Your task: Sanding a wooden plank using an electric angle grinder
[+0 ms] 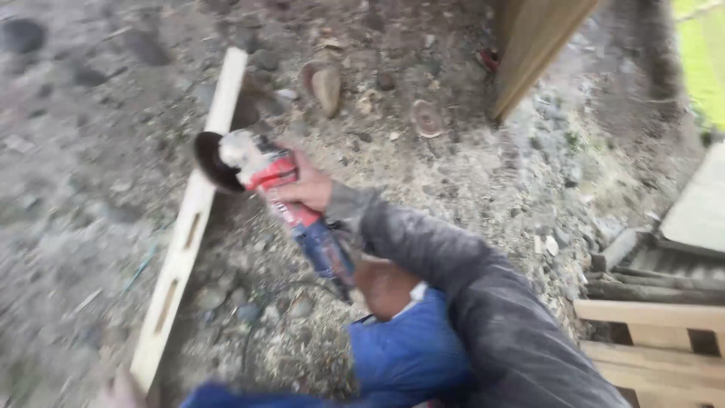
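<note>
My right hand (308, 187), in a dark grey sleeve, grips the body of a red and blue angle grinder (291, 204). Its dark disc (211, 162) sits against a long pale wooden plank (189, 219) with slots cut in it, which lies on the ground. At the bottom edge only a blurred sliver of my left hand (121, 391) shows, at the plank's near end. Whether it grips the plank is unclear. The grinder's cable (260, 317) trails down to the ground. My blue trouser leg (408, 355) is below the grinder.
The ground is gravel and dirt strewn with sawdust, stones (326, 89) and a round rusty disc (427, 119). A wooden post (529, 53) stands at the upper right. Wooden slats (649, 317) and boards lie at the right edge.
</note>
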